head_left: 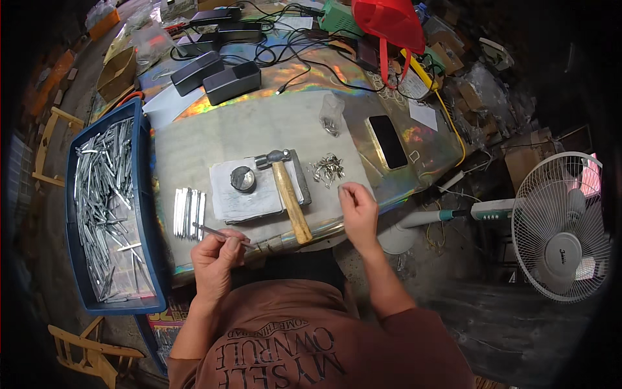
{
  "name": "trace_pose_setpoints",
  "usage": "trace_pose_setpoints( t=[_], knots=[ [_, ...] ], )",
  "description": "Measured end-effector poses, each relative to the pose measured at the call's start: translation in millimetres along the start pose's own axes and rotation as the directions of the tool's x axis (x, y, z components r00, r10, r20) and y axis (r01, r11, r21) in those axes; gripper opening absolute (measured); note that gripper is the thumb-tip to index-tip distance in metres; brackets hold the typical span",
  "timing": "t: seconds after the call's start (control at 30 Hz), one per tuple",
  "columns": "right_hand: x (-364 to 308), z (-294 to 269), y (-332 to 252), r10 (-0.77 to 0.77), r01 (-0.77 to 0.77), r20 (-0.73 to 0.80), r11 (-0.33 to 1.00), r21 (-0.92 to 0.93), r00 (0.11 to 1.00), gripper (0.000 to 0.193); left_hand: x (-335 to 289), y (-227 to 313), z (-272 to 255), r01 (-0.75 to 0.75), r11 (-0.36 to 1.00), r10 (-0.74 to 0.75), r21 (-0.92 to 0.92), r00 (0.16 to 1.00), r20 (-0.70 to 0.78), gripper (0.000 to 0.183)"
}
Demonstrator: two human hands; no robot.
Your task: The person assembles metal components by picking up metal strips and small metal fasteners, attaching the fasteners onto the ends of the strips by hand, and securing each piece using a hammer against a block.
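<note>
**Slim metal strip in pinch grip**

Strip, lower centre-left of frame: pinched by left hand. Judged light, stiff, slick; best held mid-length. Right hand, right of centre: fingers curled; any grip indeterminable.

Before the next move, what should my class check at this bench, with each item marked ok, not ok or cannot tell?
1. Left hand holds a thin metal strip: ok.
2. Right hand has a piece between its fingertips: cannot tell; too small to see.
3. Small metal pieces lie near the right hand: ok.
4. Hammer is in hand: not ok; it lies untouched.
5. Round metal block stands uncovered: ok.
</note>
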State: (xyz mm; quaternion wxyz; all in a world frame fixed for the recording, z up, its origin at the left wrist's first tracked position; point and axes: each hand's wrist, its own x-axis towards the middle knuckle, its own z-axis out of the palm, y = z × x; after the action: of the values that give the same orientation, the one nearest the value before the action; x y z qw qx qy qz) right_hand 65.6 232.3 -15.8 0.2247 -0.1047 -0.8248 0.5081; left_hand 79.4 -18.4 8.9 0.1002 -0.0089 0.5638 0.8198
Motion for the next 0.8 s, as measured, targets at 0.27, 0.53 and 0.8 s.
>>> trace_pose_setpoints(
  t=[0.27,0.53,0.8],
  knots=[
    [27.0,4.3,45.1,-0.264,0.335,0.225,0.859,-0.387,0.938,0.006,-1.2,-4.0,0.6,0.030,0.998,-0.031,0.053,0.999,0.015,0.017],
    [30.0,19.7,39.7,-0.125,0.347,0.375,0.708,-0.615,0.919,0.006,-5.5,-9.0,-2.7,0.055,0.995,-0.055,0.079,0.998,0.003,0.018],
    [29.9,6.7,48.4,-0.156,0.266,0.285,0.876,-0.402,0.946,0.007,-7.6,-11.9,-3.0,0.045,0.995,-0.045,0.083,0.999,-0.004,0.016]
  ],
)
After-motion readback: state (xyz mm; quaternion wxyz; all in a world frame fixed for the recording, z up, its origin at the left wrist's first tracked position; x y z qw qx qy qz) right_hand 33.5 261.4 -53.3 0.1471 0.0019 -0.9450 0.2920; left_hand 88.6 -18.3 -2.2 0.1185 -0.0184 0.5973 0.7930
